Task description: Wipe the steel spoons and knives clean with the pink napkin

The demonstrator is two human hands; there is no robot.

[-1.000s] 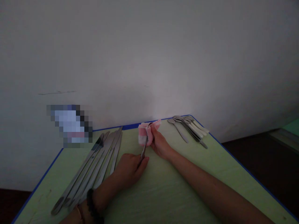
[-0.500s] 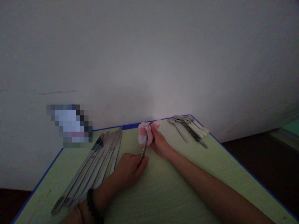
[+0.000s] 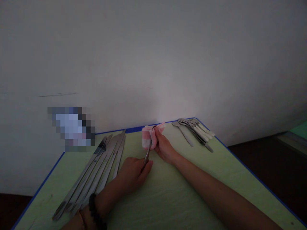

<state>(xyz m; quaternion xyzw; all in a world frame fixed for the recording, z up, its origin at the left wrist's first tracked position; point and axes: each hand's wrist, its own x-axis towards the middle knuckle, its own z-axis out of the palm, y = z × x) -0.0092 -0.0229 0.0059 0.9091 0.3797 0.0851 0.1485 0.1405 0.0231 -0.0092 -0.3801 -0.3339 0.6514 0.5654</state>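
My left hand (image 3: 135,172) is closed around the handle of a metal spoon (image 3: 147,155), which points up and away from me. The spoon's far end goes into a folded pink and white cloth (image 3: 146,137), where most of it is hidden. My right hand (image 3: 164,145) pinches this cloth around the spoon, thumb on top. Left of my left hand, several long metal utensils with flat handles (image 3: 96,172) lie side by side. Beyond my right hand, a single spoon (image 3: 183,134) rests beside a stack of spoons (image 3: 192,131) and some white-handled cutlery (image 3: 202,129).
The table (image 3: 172,198) has a pale green top and a blue edge. It stands against a plain wall (image 3: 153,64). A pixelated, blurred-out object (image 3: 72,127) is at the table's back left corner. Dark floor (image 3: 259,166) shows on the right.
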